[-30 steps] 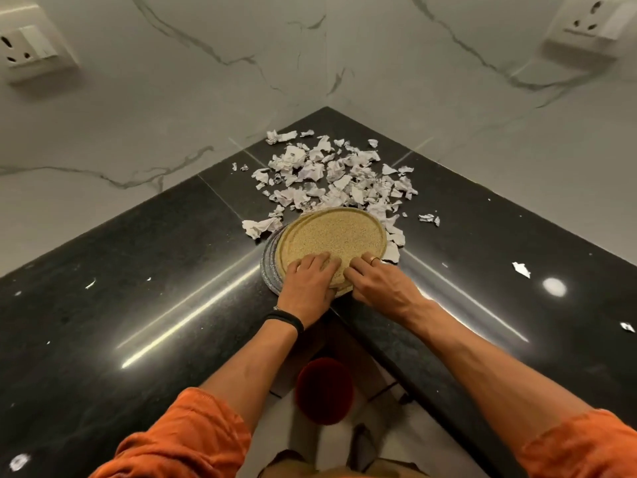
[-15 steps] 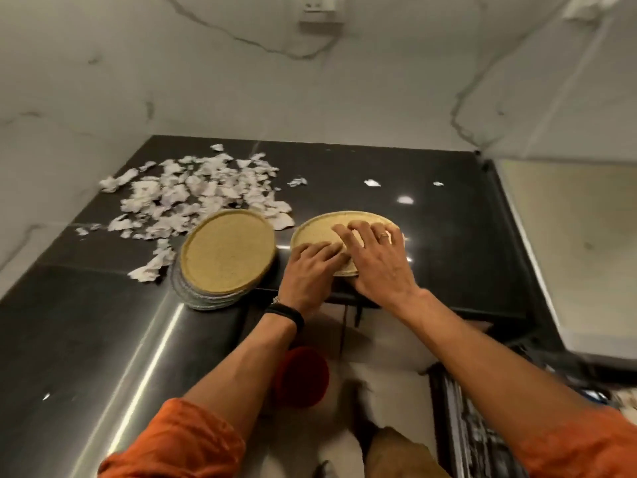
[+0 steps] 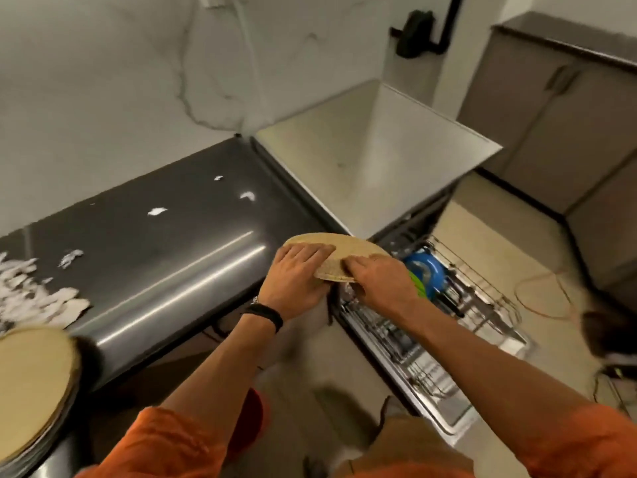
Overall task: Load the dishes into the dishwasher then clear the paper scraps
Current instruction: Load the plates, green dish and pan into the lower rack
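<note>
As the left hand (image 3: 295,278) and right hand (image 3: 380,281) grip its rim, the round tan plate (image 3: 339,246) looks perhaps speckled.

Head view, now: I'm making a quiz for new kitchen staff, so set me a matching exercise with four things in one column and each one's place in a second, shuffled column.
Things
1. round tan speckled plate
2. blue round bowl
3. torn white paper scraps
4. stack of round tan-topped plates

Places
a. in the pulled-out wire dishwasher rack
b. strewn on the black countertop, far left
c. held by the left hand and right hand
d. at the counter's near edge, bottom left

Pairs: 1-c, 2-a, 3-b, 4-d
</note>
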### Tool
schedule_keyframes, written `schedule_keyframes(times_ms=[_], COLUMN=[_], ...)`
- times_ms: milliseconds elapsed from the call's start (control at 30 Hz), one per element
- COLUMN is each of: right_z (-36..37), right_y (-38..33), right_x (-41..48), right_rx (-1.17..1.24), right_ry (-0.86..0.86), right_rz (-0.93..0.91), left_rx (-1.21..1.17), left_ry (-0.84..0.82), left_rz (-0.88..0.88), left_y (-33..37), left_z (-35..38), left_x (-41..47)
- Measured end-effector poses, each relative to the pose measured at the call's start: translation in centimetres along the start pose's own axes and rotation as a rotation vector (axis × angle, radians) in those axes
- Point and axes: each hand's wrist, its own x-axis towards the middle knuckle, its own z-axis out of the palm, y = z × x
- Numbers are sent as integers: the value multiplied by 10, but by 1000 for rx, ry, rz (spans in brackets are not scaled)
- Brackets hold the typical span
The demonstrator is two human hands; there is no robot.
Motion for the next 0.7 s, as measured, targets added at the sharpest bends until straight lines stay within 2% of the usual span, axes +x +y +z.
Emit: schedule_keyframes(times_ms=[200, 367, 433, 700], right_z=[25, 65, 84, 211], right_y=[76, 132, 152, 193], right_x=[-52, -85, -95, -92], right_rx=[61, 176, 243, 513], right_ry=[-132, -271, -285, -278], right_rz=[209, 349, 403, 620], left_rx=[-19, -48, -56, -116], left_ry=[-196, -470, -514, -641], left_rz=[238, 257, 274, 326], left_y=[61, 96, 106, 71], left_z=[71, 139, 163, 304], left_x=[81, 118, 129, 158])
